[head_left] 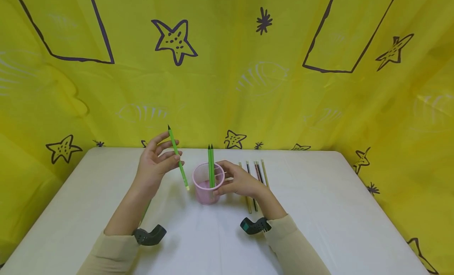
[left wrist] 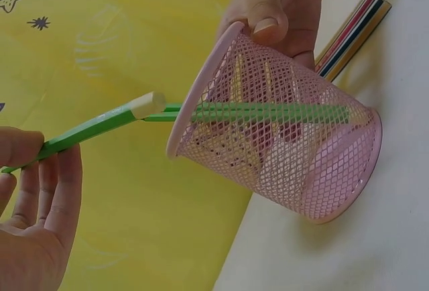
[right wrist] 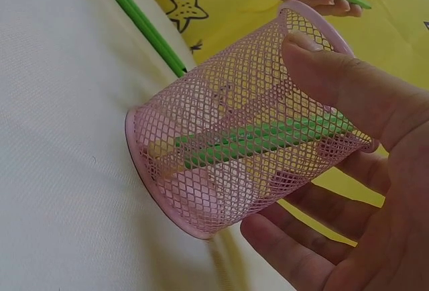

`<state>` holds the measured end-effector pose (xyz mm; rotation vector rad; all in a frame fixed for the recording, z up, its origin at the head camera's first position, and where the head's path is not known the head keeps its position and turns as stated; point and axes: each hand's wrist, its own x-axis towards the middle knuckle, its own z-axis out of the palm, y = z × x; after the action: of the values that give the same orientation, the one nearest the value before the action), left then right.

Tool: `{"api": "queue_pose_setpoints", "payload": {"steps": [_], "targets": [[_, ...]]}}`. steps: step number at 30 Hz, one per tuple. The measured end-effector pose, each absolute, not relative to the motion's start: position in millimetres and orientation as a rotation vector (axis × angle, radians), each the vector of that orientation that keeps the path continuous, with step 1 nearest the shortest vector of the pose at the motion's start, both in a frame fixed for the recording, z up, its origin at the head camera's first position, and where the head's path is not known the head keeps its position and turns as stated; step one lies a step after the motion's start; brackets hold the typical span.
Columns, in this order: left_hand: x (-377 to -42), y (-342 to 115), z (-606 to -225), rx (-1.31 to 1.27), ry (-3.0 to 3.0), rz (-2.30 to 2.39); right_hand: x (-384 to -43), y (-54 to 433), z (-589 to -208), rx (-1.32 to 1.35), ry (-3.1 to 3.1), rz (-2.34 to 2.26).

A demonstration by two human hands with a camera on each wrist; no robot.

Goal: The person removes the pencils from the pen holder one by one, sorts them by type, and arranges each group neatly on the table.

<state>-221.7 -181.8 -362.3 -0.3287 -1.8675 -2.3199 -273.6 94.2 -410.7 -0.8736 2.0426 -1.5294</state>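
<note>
My left hand (head_left: 152, 160) pinches a green pencil (head_left: 181, 166) between thumb and fingers, its black point up and its pale eraser end slanting down toward the cup. A pink mesh pencil cup (head_left: 205, 197) stands on the white table. Around the cup's right side, near the rim, curls my right hand (head_left: 242, 181), with the thumb (right wrist: 322, 70) on the mesh. Two green pencils (head_left: 211, 160) stand inside the cup with their dark points up. In the left wrist view, the held pencil's eraser end (left wrist: 144, 105) is just outside the cup's mouth.
Several pencils (head_left: 266, 176), gold, black and reddish, lie side by side right of the cup, partly behind the right hand. More green pencils (right wrist: 144, 26) lie on the table to the left, mostly hidden by the left forearm. A yellow patterned curtain (head_left: 213, 90) hangs behind.
</note>
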Motion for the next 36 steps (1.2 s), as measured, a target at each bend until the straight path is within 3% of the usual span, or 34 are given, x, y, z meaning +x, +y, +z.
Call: {"api": "queue_pose_setpoints", "payload": {"steps": [19,36], "targets": [[-227,-194,-369,-0.213,-2.069,-2.318,-273,94,-410,-0.858,2.051,-1.527],[-232,-203,-379,-0.325,-2.412,-2.214,-272,94,-410,-0.852,2.059,-1.526]]}}
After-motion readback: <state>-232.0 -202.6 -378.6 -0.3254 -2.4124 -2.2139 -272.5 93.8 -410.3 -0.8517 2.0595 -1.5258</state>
